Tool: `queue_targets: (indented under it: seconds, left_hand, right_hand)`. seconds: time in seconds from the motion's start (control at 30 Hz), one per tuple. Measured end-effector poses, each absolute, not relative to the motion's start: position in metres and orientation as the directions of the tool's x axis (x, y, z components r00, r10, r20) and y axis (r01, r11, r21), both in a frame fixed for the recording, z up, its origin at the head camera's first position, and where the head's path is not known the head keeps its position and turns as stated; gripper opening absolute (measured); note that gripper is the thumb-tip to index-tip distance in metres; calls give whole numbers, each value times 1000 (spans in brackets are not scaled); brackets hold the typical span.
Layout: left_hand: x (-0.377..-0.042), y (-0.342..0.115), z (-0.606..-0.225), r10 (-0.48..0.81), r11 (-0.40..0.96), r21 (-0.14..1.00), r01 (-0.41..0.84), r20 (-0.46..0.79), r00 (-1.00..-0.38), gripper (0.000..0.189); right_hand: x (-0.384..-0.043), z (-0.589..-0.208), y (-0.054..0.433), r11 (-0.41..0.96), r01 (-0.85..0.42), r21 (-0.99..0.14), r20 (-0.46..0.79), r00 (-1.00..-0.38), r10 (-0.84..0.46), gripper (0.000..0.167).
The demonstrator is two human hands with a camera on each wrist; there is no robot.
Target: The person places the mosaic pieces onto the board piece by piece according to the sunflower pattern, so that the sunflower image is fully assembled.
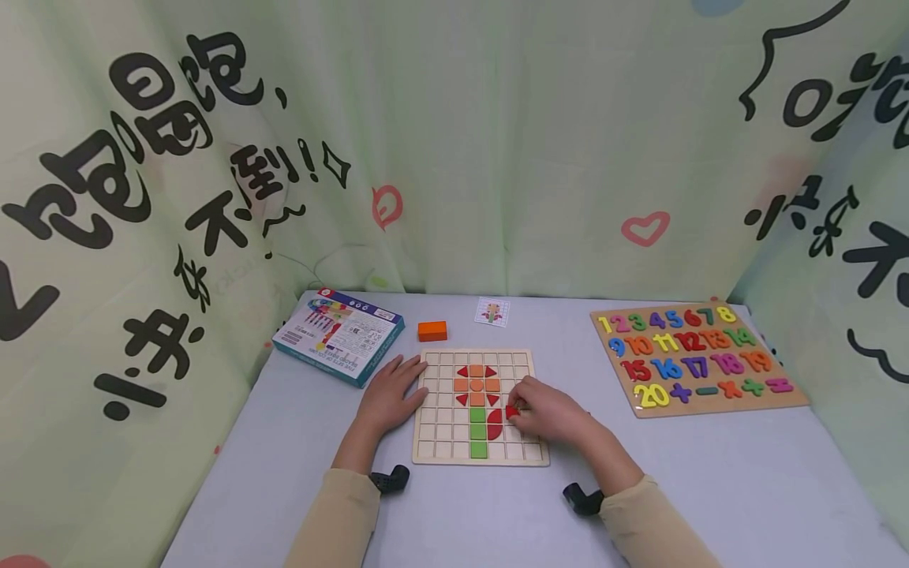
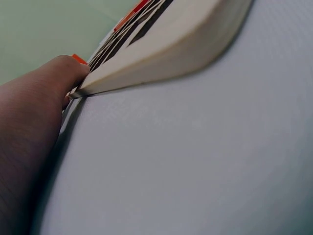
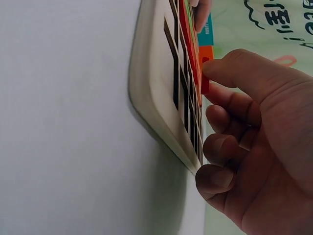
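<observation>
A wooden grid board (image 1: 440,443) lies flat on the table. Its cells hold orange pieces (image 1: 477,399), red triangles (image 1: 462,400), a column of green squares (image 1: 479,450) and red rounded pieces (image 1: 495,426) beside the green. My left hand (image 1: 389,397) rests at the board's left edge with its fingers extended; in the left wrist view the thumb (image 2: 73,71) touches the rim. Over the board's right part, my right hand (image 1: 550,410) pinches a small red piece (image 3: 205,84) between thumb and index finger. The other fingers are curled. The piece's exact shape is partly hidden.
A flat box (image 1: 339,335) lies at the back left, with an orange block (image 1: 432,331) to its right. Behind the board is a small picture card (image 1: 492,312). A number board (image 1: 618,359) with colourful numerals lies at the right. Curtains (image 1: 454,158) surround the table.
</observation>
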State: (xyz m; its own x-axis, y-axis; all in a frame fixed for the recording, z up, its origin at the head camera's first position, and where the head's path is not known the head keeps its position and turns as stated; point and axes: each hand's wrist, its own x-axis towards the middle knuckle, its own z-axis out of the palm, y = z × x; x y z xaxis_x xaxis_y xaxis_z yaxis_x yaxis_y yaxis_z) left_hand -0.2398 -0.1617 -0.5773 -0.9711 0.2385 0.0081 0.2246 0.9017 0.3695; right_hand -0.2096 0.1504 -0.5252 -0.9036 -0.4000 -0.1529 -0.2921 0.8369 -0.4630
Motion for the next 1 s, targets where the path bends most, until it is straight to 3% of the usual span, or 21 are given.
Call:
queue_targets:
  seconds: [0.4,1.0]
  left_hand:
    - [-241,-161,-576,237,906,361,223,4,-971,58]
    - [-240,-161,-576,227,906,369,207,-11,-974,60]
  right_hand:
    - [-210,-532,145,849,-323,-417,-148,-898,-415,22]
    - [-208,-531,144,844,-310,-437,-149,-901,-408,25]
